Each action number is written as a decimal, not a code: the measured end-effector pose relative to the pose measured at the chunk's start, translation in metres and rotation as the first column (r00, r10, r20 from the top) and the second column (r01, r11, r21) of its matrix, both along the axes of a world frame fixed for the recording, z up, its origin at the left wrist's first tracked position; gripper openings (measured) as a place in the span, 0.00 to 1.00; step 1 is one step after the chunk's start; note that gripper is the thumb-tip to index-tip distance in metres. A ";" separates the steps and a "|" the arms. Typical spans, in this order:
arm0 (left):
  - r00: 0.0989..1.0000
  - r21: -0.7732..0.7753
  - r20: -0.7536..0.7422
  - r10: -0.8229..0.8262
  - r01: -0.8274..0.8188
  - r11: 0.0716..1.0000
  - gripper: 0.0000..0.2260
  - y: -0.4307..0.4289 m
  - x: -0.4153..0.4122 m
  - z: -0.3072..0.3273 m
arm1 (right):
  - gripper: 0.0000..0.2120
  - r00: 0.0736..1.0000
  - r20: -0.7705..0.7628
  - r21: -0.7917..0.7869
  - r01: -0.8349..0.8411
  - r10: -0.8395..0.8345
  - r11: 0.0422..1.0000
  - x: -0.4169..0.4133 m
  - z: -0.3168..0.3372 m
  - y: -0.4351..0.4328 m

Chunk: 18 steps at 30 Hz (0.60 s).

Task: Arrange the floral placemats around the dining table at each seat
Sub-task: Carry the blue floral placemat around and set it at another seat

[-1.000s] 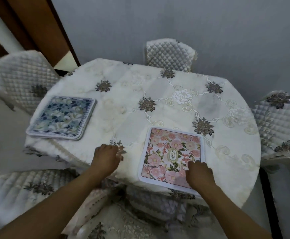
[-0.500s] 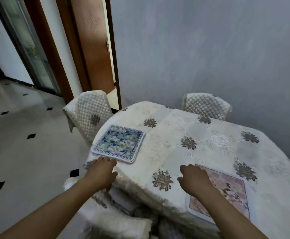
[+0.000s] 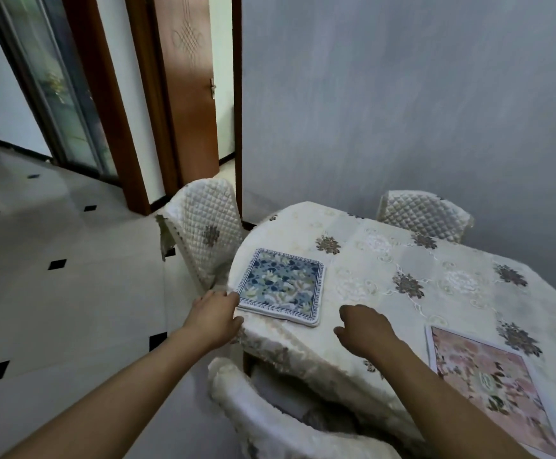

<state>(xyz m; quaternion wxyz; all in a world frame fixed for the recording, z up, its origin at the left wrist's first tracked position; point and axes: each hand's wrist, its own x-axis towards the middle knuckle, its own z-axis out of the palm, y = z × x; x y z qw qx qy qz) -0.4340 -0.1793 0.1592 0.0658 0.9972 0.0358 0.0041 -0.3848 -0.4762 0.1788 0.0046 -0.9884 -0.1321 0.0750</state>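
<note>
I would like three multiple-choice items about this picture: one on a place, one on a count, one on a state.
1. Where does the blue placemat lie?
A. on a chair
B. on the table near the left edge
C. on the floor

2. How many placemats are on the table?
A. one
B. two
C. four

3. What is the left hand doing?
A. lifting the pink placemat
B. resting on the door handle
C. reaching the blue placemat's near corner

Answers:
1 B, it lies flat on the tablecloth beside the quilted chair.
2 B, one blue and one pink.
3 C, its fingers meet that corner.
</note>
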 end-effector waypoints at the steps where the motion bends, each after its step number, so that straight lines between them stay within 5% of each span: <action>1: 1.000 -0.013 0.007 0.001 -0.001 1.000 0.15 0.005 0.009 -0.001 | 0.13 1.000 -0.011 -0.003 0.006 -0.006 1.000 0.006 -0.001 0.006; 18: 0.974 -0.085 -0.218 0.059 -0.079 0.993 0.12 0.056 0.232 -0.121 | 0.07 0.942 -0.232 0.178 0.284 -0.240 0.942 0.206 -0.144 0.057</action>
